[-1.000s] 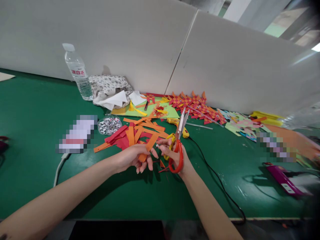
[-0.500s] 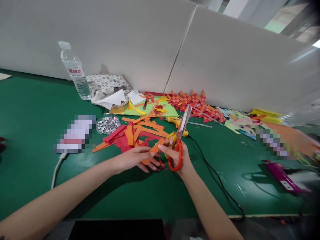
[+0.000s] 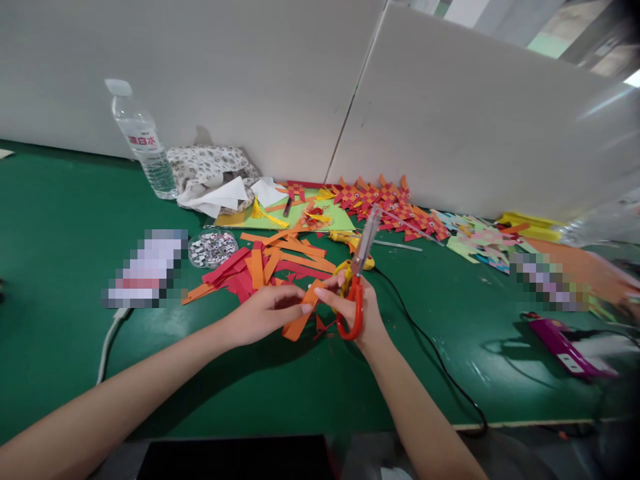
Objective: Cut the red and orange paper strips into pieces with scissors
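My left hand [image 3: 267, 312] pinches an orange paper strip [image 3: 297, 325] between thumb and fingers, its fingers partly behind the strip. My right hand [image 3: 371, 315] grips the red-handled scissors [image 3: 367, 241], blades pointing up and away from me. The thumb and fingertip of that same hand also touch the strip's upper end. Just beyond the hands lies a loose pile of red and orange paper strips [image 3: 257, 268]. A few small red scraps [image 3: 323, 325] are on the table below the scissors. Behind the right hand sits a yellow glue gun [image 3: 345, 237], partly hidden.
A round case of googly eyes [image 3: 213, 249] and a phone [image 3: 147, 267] lie left. Behind stand a water bottle [image 3: 145, 143] and a patterned pouch [image 3: 200, 170]. Woven paper fish [image 3: 385, 200] line the partition. A black cord [image 3: 425, 347] and purple power strip [image 3: 565, 350] are right.
My left fingers, spread beneath the strip before, have drawn in behind it. The strip now tilts more steeply, with its lower end showing. The right hand keeps the scissors nearly in place.
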`<state>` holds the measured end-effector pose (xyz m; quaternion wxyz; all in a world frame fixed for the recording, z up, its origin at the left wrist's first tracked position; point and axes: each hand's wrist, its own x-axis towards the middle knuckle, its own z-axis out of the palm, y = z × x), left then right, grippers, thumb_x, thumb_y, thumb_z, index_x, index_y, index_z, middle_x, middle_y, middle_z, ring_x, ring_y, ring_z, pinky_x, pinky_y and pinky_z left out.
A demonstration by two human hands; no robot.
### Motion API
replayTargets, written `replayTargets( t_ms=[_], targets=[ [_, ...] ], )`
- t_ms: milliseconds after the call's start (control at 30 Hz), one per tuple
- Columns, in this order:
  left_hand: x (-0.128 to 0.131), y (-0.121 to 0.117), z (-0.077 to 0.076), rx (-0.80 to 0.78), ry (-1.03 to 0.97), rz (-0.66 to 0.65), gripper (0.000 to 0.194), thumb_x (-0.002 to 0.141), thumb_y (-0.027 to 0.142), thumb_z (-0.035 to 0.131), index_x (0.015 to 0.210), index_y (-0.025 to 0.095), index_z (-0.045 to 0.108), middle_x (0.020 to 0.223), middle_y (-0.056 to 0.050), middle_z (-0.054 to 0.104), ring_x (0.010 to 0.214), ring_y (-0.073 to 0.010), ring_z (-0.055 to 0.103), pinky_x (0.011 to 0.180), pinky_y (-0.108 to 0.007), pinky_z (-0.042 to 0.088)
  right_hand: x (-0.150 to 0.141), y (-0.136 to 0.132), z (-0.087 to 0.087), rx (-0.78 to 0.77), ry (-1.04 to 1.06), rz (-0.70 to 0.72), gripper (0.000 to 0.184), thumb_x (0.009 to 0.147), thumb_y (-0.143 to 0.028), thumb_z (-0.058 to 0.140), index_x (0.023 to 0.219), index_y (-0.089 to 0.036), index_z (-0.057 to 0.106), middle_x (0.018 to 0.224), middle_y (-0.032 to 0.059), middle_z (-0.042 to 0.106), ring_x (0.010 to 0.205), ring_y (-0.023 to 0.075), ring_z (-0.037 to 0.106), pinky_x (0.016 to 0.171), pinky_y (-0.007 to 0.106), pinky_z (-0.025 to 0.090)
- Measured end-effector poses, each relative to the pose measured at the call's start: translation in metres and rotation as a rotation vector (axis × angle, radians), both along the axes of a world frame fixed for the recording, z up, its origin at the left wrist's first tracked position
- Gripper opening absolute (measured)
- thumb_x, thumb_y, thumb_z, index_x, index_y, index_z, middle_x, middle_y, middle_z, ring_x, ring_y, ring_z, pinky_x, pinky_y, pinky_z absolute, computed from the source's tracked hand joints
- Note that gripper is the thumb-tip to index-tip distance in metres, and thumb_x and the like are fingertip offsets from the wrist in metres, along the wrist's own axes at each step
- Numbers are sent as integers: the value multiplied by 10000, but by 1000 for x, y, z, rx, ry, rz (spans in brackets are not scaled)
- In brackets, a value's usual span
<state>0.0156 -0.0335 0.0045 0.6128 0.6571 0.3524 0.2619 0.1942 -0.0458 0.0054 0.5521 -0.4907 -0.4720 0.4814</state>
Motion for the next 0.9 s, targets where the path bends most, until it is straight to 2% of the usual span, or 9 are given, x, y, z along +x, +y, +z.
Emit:
replayTargets(
  t_ms=[67, 133, 367, 567, 767, 900],
  targets=[
    [0, 0, -1, 114, 51, 60, 267, 815, 418, 543, 789, 163, 622, 715, 8, 559, 633, -116, 493, 568, -227, 373, -2, -1, 2, -12, -34, 63, 417, 511, -279, 824, 686, -230, 449, 686, -24, 636, 650, 165, 621, 640, 326, 521],
    [0, 1, -3, 136, 60, 85, 287, 823, 419, 526, 732, 156, 598, 660, 21, 501, 584, -102, 442, 534, -220, 341, -4, -1, 3, -13, -45, 75, 419, 503, -274, 827, 682, -225, 451, 695, -23, 645, 642, 159, 622, 633, 315, 516],
    [0, 1, -4, 98, 38, 64, 257, 813, 374, 535, 677, 156, 552, 610, 37, 415, 541, -89, 368, 492, -214, 282, -1, 2, 1, 15, 12, -15, 396, 553, -264, 807, 695, -230, 440, 620, -52, 620, 568, 153, 628, 636, 338, 544],
    [-1, 2, -2, 9, -30, 60, 251, 800, 380, 555, 671, 164, 545, 605, 39, 451, 548, -93, 428, 516, -215, 328, 2, 5, -3, 17, 64, -166, 348, 621, -337, 766, 717, -220, 453, 599, -61, 565, 530, 140, 619, 562, 304, 553],
    [0, 4, -3, -36, -49, 73, 245, 790, 379, 575, 675, 164, 554, 609, 40, 480, 543, -86, 450, 523, -211, 354, -1, 1, 1, -8, 26, 15, 410, 556, -294, 808, 703, -225, 432, 714, -18, 662, 692, 173, 651, 688, 344, 541],
    [1, 3, -4, -42, -46, 73, 262, 793, 383, 575, 661, 160, 543, 592, 43, 461, 533, -81, 438, 520, -210, 351, -4, -1, 4, -15, 7, 44, 409, 534, -267, 813, 685, -227, 434, 667, -40, 645, 661, 152, 624, 714, 346, 514]
  ],
)
